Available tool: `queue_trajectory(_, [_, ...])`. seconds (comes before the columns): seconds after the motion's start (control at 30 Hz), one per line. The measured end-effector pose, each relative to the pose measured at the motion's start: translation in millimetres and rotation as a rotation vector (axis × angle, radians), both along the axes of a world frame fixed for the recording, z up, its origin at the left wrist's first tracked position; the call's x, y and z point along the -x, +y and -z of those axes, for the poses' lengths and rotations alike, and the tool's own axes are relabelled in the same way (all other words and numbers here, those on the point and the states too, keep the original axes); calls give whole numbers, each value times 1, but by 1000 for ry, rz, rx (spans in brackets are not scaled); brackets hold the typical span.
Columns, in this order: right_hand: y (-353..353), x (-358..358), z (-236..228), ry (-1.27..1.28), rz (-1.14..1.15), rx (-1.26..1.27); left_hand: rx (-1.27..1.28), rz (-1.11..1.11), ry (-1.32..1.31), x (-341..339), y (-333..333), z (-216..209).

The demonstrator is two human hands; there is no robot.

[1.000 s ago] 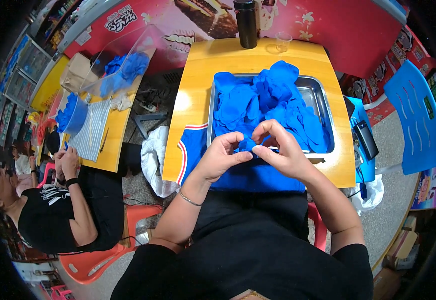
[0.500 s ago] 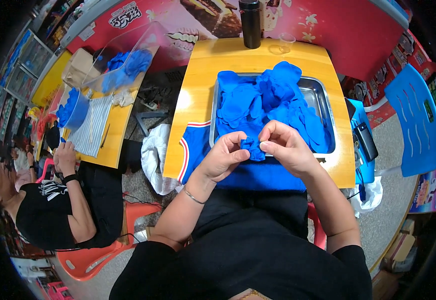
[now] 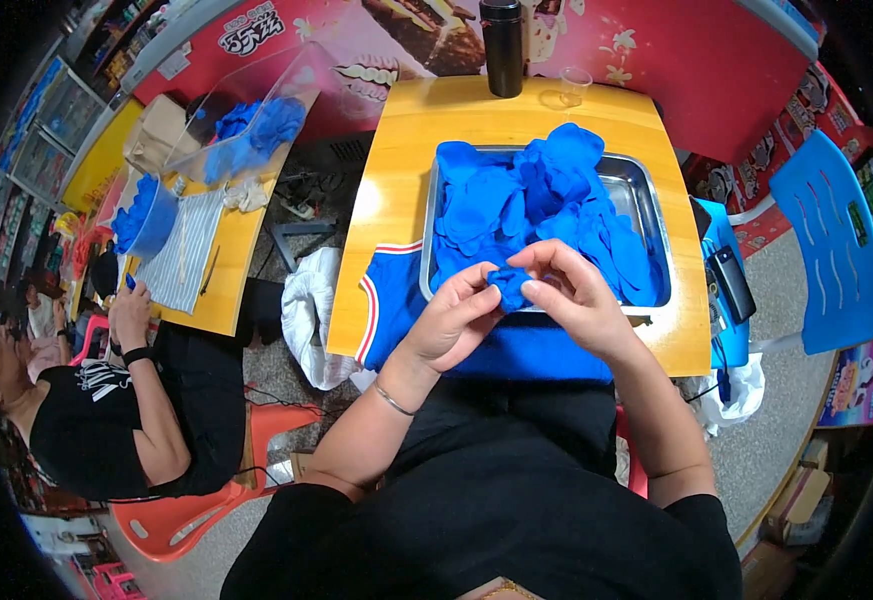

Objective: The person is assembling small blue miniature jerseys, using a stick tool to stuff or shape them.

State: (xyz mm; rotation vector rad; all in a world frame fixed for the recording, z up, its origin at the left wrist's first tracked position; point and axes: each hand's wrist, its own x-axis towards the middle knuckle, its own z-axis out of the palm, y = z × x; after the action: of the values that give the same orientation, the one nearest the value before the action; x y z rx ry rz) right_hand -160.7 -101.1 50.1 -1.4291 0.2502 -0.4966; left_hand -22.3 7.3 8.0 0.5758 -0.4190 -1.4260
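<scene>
Close over the near edge of the metal tray [image 3: 659,215], my left hand [image 3: 456,312] pinches a small rolled bundle of blue fabric [image 3: 510,286] between thumb and fingertips. My right hand [image 3: 578,296] grips the same bundle from the other side, its index finger arched over the top. The bundle looks like gathered petals; its inner folds are hidden by my fingers. Behind it, the tray holds a heap of loose blue fabric petals [image 3: 481,200]. A blue garment with red and white trim [image 3: 388,290] lies under the tray's left side and across the table's near edge.
On the yellow table [image 3: 391,170] stand a black bottle [image 3: 503,50] and a clear cup [image 3: 574,87]. A blue chair [image 3: 831,240] is at the right, with a dark phone-like object [image 3: 734,282] nearby. A co-worker [image 3: 106,410] sits left beside another table with a blue bowl [image 3: 156,225].
The bundle is turned and more tightly rolled between my fingers. My right fingers have shifted over its top, and my left hand has moved slightly right. The co-worker's hand has shifted a little.
</scene>
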Motion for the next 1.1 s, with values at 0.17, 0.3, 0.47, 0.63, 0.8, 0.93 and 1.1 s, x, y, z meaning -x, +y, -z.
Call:
queue_trajectory(0.17, [2,2,0,46,9,93,133,14,-83,-9,1,16])
queue_trajectory(0.3, [2,-3,6,-38,-108,-273,96,7,100,3,3,12])
queue_trajectory(0.47, [5,-3,10,-99,-169,-448,135,47,137,1,4,7])
queue_trajectory(0.63, [1,-7,12,-50,-30,-240,140,-31,-38,-6,2,20])
queue_trajectory(0.8, [4,-11,11,-21,35,-155,114,-104,-85,-5,1,36])
queue_trajectory(0.93, [8,-12,13,-26,30,-124,128,-97,-104,-8,1,40])
queue_trajectory(1.1, [8,-13,20,-76,-51,-342,163,-53,116,1,-1,34])
